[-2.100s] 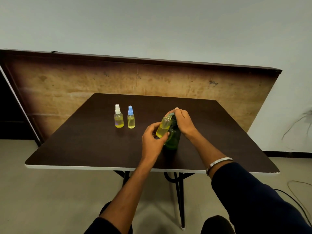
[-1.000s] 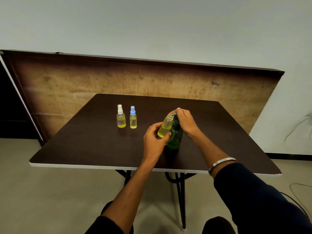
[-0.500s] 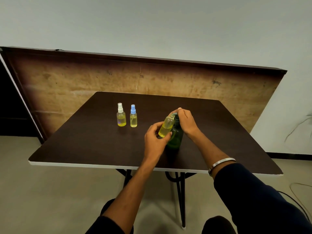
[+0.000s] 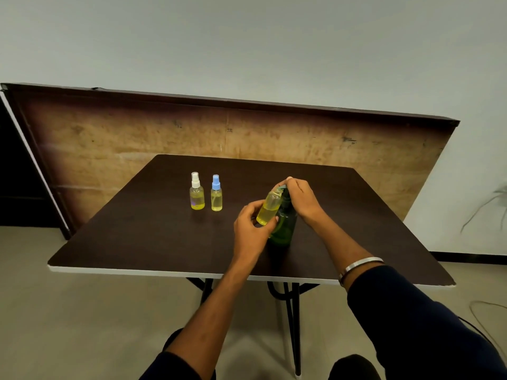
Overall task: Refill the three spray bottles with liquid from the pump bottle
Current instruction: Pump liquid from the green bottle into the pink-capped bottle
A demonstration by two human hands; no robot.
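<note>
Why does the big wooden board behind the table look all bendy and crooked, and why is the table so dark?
Head view: the wide-angle lens bends straight lines, so the wooden board looks tilted and curved; the table is simply dark brown with faint shadows under the two standing spray bottles; the green pump bottle looks murky, and nothing glares.

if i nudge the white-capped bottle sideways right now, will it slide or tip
Probably tip rather than slide. The white-capped bottle is tall and narrow on a small base, so a push near the cap likely topples it. It looks like thin clear plastic, partly filled, so probably light and easily moved. If it falls rightward, it may knock the blue-capped bottle standing close beside it.
</note>
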